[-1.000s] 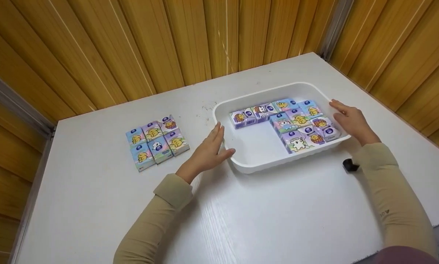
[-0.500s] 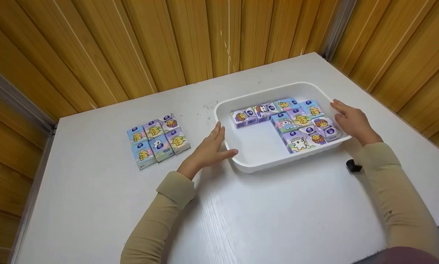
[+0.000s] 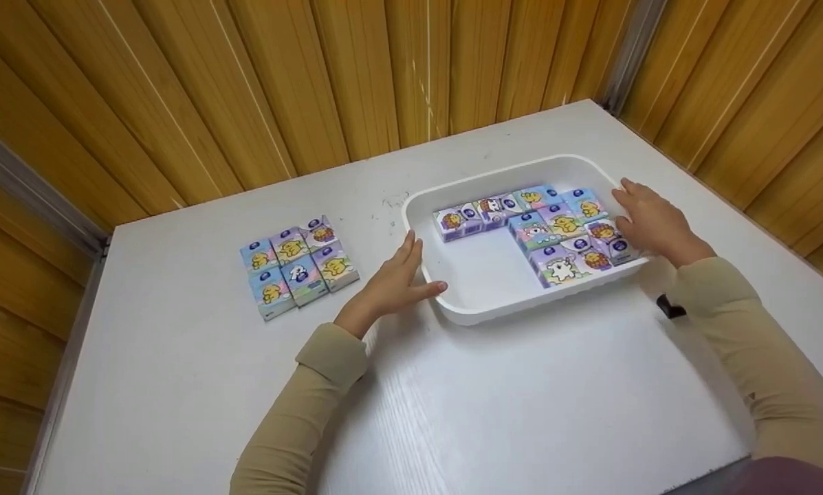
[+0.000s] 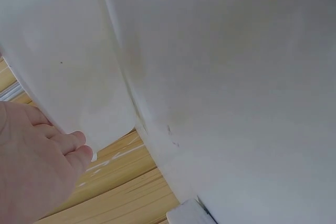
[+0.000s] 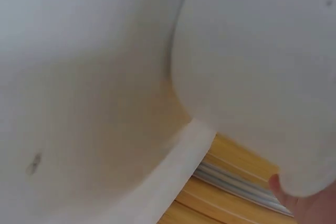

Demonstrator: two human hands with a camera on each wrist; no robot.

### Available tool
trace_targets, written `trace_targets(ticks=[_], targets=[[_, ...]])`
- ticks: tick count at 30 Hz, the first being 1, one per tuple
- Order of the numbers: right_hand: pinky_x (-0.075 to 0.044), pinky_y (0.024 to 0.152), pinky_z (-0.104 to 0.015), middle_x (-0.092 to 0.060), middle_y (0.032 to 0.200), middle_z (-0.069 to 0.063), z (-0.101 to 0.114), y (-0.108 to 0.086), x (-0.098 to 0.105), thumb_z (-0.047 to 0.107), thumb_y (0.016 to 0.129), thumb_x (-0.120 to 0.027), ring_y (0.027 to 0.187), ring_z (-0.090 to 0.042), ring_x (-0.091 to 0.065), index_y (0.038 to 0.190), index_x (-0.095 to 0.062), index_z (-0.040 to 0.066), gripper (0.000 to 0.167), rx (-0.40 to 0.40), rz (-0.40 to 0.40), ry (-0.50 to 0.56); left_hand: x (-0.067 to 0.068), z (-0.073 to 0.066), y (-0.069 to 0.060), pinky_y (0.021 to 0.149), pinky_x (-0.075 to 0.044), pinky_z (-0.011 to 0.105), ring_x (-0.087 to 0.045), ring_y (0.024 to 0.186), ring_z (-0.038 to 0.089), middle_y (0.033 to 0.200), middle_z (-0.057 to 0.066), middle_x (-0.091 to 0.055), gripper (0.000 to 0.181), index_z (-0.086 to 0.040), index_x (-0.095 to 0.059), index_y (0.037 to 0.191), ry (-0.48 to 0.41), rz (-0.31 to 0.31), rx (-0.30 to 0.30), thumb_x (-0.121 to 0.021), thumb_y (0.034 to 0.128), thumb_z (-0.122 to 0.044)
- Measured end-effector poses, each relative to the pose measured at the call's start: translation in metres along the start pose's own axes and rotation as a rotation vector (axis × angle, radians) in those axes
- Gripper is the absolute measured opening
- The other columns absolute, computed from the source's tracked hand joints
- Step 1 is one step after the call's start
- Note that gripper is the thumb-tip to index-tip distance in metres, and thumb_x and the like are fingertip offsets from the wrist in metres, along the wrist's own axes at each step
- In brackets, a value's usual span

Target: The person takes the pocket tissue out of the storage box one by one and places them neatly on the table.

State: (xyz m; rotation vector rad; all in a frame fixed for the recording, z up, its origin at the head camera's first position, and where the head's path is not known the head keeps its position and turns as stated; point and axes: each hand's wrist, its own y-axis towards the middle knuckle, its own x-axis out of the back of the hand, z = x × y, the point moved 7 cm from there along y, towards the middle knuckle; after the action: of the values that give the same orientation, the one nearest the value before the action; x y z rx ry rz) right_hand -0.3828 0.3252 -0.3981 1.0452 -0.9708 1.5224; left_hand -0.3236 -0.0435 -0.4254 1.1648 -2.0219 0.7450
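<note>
A white rectangular plastic tray (image 3: 490, 315) stands on the table, between my hands. Inside it, several small cartoon-printed tissue packs (image 3: 559, 268) lie along the back and right, leaving bare floor at front left. My left hand (image 3: 392, 285) touches the tray's left side with straight fingers, its thumb pointing over the rim. At the right end, my right hand (image 3: 655, 223) rests on the rim with its fingertips reaching over the edge. Both wrist views show the tray's outer wall close up, with the left hand (image 4: 42, 163) and a bit of the right hand (image 5: 310, 203) beside it.
More tissue packs (image 3: 300, 267) lie in two rows on the white table (image 3: 177, 385), left of the tray. A small black object (image 3: 671, 307) sits near my right sleeve, partly covered. Wood-patterned walls (image 3: 356, 75) stand behind the table.
My right hand has shifted slightly inward over the tray's right rim, and its forearm has swung a little to the right. The left hand, tray and packs stay nearly in place.
</note>
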Motion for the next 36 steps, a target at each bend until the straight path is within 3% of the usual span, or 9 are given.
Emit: trace_targets(ticks=[5, 11, 17, 23, 28, 36], targets=[[-0.006, 0.101, -0.064, 0.001, 0.147, -0.022, 0.02, 0.002, -0.006, 0.027, 0.088, -0.048, 0.132, -0.045, -0.002, 0.141, -0.014, 0.005, 0.066, 0.012, 0.067, 0.144, 0.002, 0.0, -0.001, 0.111, -0.013, 0.04, -0.003, 0.137, 0.024, 0.149, 0.003, 0.009, 0.093, -0.009, -0.007, 0.142, 0.034, -0.019, -0.029, -0.05, 0.0777, -0.06], [-0.003, 0.103, -0.061, 0.007, 0.148, -0.017, 0.022, 0.003, -0.014, 0.028, 0.089, -0.047, 0.133, -0.042, 0.003, 0.142, -0.009, 0.01, 0.068, -0.05, 0.085, 0.332, 0.001, 0.002, 0.0, 0.11, -0.012, 0.042, -0.001, 0.137, 0.022, 0.149, -0.001, 0.011, 0.094, -0.012, -0.006, 0.143, 0.024, -0.008, -0.003, -0.049, 0.0763, -0.062], [-0.009, 0.103, -0.061, -0.003, 0.147, -0.02, 0.016, 0.005, -0.025, 0.036, 0.089, -0.046, 0.129, -0.04, -0.014, 0.143, 0.0, 0.013, 0.074, -0.111, 0.186, 0.45, 0.001, 0.002, -0.001, 0.11, -0.012, 0.042, -0.002, 0.137, 0.023, 0.148, -0.002, 0.011, 0.091, -0.012, -0.007, 0.143, 0.005, -0.012, 0.001, -0.052, 0.0775, -0.058], [-0.018, 0.103, -0.056, -0.005, 0.146, -0.022, 0.01, 0.012, -0.039, 0.039, 0.087, -0.048, 0.123, -0.038, -0.022, 0.143, 0.004, 0.015, 0.079, -0.2, 0.303, 0.571, 0.002, 0.002, -0.001, 0.11, -0.012, 0.04, -0.002, 0.137, 0.022, 0.149, -0.002, 0.011, 0.093, -0.012, -0.007, 0.143, 0.006, -0.009, -0.001, -0.05, 0.0767, -0.061], [-0.025, 0.101, -0.051, -0.009, 0.144, -0.023, 0.01, 0.018, -0.048, 0.041, 0.086, -0.048, 0.119, -0.035, -0.027, 0.143, 0.001, 0.014, 0.08, -0.245, 0.338, 0.562, 0.0, 0.001, 0.0, 0.11, -0.013, 0.041, -0.002, 0.137, 0.023, 0.148, -0.004, 0.012, 0.093, -0.014, -0.006, 0.143, -0.01, 0.006, 0.015, -0.051, 0.0763, -0.061], [-0.019, 0.102, -0.053, 0.001, 0.145, -0.025, 0.026, 0.018, -0.052, 0.038, 0.086, -0.049, 0.121, -0.038, -0.021, 0.143, -0.003, 0.011, 0.078, -0.19, 0.376, 0.535, 0.001, -0.001, 0.001, 0.11, -0.015, 0.043, -0.006, 0.137, 0.027, 0.149, 0.001, 0.009, 0.094, -0.01, -0.007, 0.143, 0.004, -0.009, -0.019, -0.052, 0.0767, -0.059]])
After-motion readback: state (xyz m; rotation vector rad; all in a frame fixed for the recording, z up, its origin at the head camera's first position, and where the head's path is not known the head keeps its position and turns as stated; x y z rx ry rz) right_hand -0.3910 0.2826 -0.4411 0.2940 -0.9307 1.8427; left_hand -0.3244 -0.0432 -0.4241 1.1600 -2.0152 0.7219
